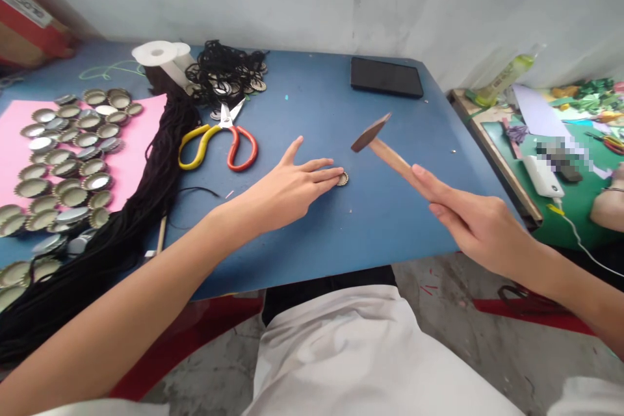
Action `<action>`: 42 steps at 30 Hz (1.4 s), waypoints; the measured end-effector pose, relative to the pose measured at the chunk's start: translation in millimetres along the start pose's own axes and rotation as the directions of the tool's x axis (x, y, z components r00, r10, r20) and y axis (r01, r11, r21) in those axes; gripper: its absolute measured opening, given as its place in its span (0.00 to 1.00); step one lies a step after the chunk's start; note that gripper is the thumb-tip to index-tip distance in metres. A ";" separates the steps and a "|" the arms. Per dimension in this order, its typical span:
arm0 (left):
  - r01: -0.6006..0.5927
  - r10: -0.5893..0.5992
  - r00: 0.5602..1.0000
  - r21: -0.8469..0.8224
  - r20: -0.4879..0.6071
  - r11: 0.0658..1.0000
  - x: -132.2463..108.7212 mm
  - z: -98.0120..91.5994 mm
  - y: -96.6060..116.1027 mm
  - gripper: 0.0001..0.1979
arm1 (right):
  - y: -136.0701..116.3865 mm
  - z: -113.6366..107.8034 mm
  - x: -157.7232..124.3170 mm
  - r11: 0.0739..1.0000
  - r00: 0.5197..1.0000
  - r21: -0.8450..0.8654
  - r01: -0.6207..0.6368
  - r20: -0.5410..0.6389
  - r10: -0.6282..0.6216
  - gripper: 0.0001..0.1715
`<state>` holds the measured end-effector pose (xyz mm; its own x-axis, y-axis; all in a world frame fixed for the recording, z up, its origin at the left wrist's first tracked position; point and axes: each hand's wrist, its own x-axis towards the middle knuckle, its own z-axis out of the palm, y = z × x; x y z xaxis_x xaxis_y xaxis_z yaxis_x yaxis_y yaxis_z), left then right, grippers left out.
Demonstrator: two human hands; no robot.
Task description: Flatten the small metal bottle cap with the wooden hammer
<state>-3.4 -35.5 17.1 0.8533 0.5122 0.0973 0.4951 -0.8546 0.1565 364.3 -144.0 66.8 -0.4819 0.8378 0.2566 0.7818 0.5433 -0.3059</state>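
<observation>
My left hand (292, 188) reaches over the blue table (292, 253), fingers stretched and thumb apart. Its fingertips touch a small bottle cap (343, 179), which they partly cover. In my right hand (478, 227) is a hammer (390, 159), gripped by its wooden handle, with the metal head raised above the table to the right of the cap. Scissors (221, 133) with one yellow and one red handle lie spread beyond my left hand. On the left, many bottle caps (73, 195) rest on a pink sheet (146, 127), beside a long bundle of black cord (170, 136).
A white spool (168, 62) and a tangle of black cords with flattened caps (227, 71) stand at the back. A black phone (387, 77) lies near the wall. On the right, a green-topped table (507, 136) holds a bottle (504, 81), and another person's hand (609, 205) shows.
</observation>
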 end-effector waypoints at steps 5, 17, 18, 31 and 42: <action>0.019 -0.019 1.000 -0.021 -0.003 1.000 0.1 0.5 -0.9 0.40 | -1.7 14.1 -5.7 1.000 0.985 0.000 -0.025 0.170 0.024 0.43; 0.014 -0.015 1.000 -0.030 -0.021 0.999 -1.0 2.5 -1.1 0.37 | 7.3 17.3 -10.1 0.979 0.938 -0.021 -0.202 0.283 0.200 0.38; 0.010 -0.011 0.999 -0.025 -0.037 1.000 -0.4 3.7 -0.9 0.36 | 9.1 18.8 -12.3 0.979 0.939 -0.011 -0.204 0.280 0.199 0.38; 0.065 -0.062 0.981 0.010 -0.185 0.998 20.0 17.7 -1.0 0.13 | 10.8 28.9 -15.8 0.974 0.941 0.026 -0.227 0.263 0.212 0.38; 0.005 -0.014 0.985 -0.057 -0.172 0.998 10.2 10.2 -5.5 0.17 | 14.3 25.2 -14.6 0.965 0.931 0.050 -0.257 0.280 0.233 0.37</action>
<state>4.2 -26.5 7.2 0.8054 0.5315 0.2624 0.4891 -0.8460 0.2124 372.5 -147.2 35.5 -0.3774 0.9218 -0.0889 0.8584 0.3122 -0.4071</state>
